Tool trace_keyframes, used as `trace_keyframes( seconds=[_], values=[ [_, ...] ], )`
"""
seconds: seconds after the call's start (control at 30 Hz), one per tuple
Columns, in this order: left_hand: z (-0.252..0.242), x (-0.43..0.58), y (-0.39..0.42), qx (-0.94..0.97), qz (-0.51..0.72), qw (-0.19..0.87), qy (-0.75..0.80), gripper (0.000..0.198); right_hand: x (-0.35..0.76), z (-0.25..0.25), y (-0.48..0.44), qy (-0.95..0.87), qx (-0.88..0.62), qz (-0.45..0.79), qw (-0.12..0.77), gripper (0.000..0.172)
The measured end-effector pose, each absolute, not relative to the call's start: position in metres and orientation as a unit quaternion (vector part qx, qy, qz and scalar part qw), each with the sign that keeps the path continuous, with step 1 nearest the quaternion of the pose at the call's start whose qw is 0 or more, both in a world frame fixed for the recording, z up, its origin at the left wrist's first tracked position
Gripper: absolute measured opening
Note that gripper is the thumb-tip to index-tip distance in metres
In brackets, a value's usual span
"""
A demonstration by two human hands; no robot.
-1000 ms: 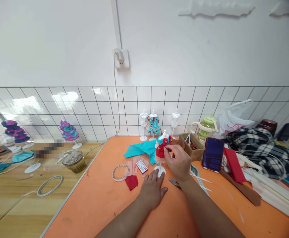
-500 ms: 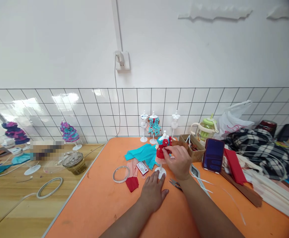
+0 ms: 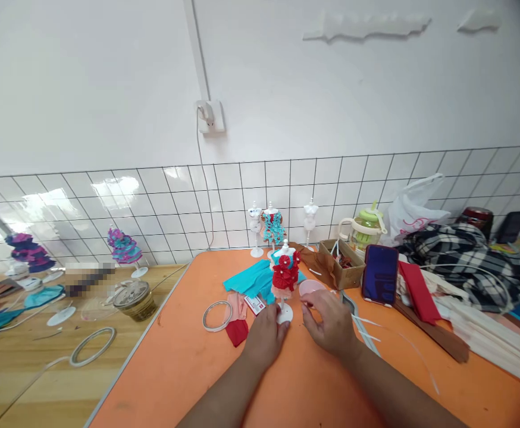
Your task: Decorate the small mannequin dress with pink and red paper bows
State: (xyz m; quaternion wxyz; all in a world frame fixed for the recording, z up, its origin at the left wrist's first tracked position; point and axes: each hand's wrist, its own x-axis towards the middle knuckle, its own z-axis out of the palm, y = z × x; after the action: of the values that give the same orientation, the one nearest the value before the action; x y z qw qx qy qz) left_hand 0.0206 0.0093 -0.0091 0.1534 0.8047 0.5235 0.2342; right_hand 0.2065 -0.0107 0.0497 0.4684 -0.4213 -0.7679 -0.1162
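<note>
A small white mannequin in a red dress with red flowers and a blue top (image 3: 285,276) stands upright on its round white base (image 3: 285,313). My left hand (image 3: 263,337) has its fingers closed on the left edge of that base. To the right of the mannequin, my right hand (image 3: 331,321) is by a small pale pink dish (image 3: 312,288), thumb and fingers brought together; what they pinch, if anything, is too small to make out. Turquoise fabric (image 3: 251,279) lies behind, with a red and white box (image 3: 255,305) near my left hand.
More mannequins (image 3: 310,223) stand by the tiled wall. A cardboard box (image 3: 342,264), a propped phone (image 3: 379,274) and a green-lidded bottle (image 3: 367,229) are on the right. A metal ring (image 3: 218,316) and red cloth (image 3: 237,332) lie left.
My right hand has left the red dress and moved down to the dish. My left hand, flat on the table before, now grips the base. The view has shifted slightly.
</note>
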Motion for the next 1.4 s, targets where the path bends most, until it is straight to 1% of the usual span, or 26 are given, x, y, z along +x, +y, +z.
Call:
trace_keyframes(
  seconds=[0.1, 0.17, 0.3, 0.4, 0.53, 0.7, 0.83, 1.0, 1.1, 1.17, 1.23, 1.3, 1.33, 1.37, 1.4],
  values=[
    [-0.005, 0.019, 0.013, 0.798, 0.233, 0.141, 0.538, 0.030, 0.223, 0.027, -0.023, -0.827, -0.412, -0.087, 0.374, 0.016],
    [-0.001, 0.021, 0.013, 0.805, 0.219, 0.125, 0.537, 0.025, 0.230, 0.016, -0.024, -0.830, -0.435, -0.048, 0.346, 0.016],
    [0.006, 0.029, 0.010, 0.793, 0.237, 0.140, 0.544, 0.034, 0.233, 0.007, -0.020, -0.828, -0.479, 0.015, 0.291, 0.018],
    [0.008, 0.031, 0.008, 0.782, 0.271, 0.164, 0.537, 0.033, 0.233, 0.002, -0.017, -0.843, -0.473, 0.055, 0.251, 0.018],
    [0.014, 0.028, 0.008, 0.768, 0.290, 0.193, 0.537, 0.032, 0.237, -0.005, -0.017, -0.842, -0.476, 0.085, 0.238, 0.018],
    [0.023, 0.023, 0.011, 0.762, 0.282, 0.203, 0.547, 0.032, 0.240, -0.008, -0.015, -0.834, -0.487, 0.114, 0.232, 0.020],
    [0.028, 0.018, 0.012, 0.750, 0.288, 0.199, 0.561, 0.029, 0.239, -0.005, -0.013, -0.829, -0.501, 0.146, 0.198, 0.020],
    [0.031, 0.017, 0.008, 0.753, 0.276, 0.186, 0.568, 0.029, 0.239, -0.004, -0.013, -0.821, -0.508, 0.168, 0.199, 0.023],
    [0.029, 0.017, 0.001, 0.759, 0.267, 0.184, 0.565, 0.029, 0.238, -0.005, -0.014, -0.821, -0.501, 0.176, 0.211, 0.022],
    [0.027, 0.017, -0.004, 0.765, 0.258, 0.180, 0.563, 0.030, 0.238, -0.003, -0.015, -0.806, -0.509, 0.173, 0.250, 0.021],
    [0.023, 0.017, -0.009, 0.775, 0.248, 0.169, 0.556, 0.030, 0.238, 0.005, -0.015, -0.762, -0.531, 0.152, 0.340, 0.019],
    [0.020, 0.016, -0.012, 0.791, 0.234, 0.155, 0.545, 0.030, 0.239, 0.022, -0.013, -0.694, -0.540, 0.127, 0.458, 0.018],
    [0.018, 0.017, -0.014, 0.799, 0.226, 0.147, 0.538, 0.030, 0.240, 0.033, -0.012, -0.663, -0.532, 0.126, 0.511, 0.021],
    [0.016, 0.017, -0.015, 0.807, 0.219, 0.138, 0.531, 0.030, 0.242, 0.046, -0.011, -0.640, -0.518, 0.139, 0.550, 0.030],
    [0.015, 0.018, -0.016, 0.814, 0.213, 0.130, 0.524, 0.029, 0.243, 0.060, -0.009, -0.622, -0.503, 0.165, 0.577, 0.046]
  ],
)
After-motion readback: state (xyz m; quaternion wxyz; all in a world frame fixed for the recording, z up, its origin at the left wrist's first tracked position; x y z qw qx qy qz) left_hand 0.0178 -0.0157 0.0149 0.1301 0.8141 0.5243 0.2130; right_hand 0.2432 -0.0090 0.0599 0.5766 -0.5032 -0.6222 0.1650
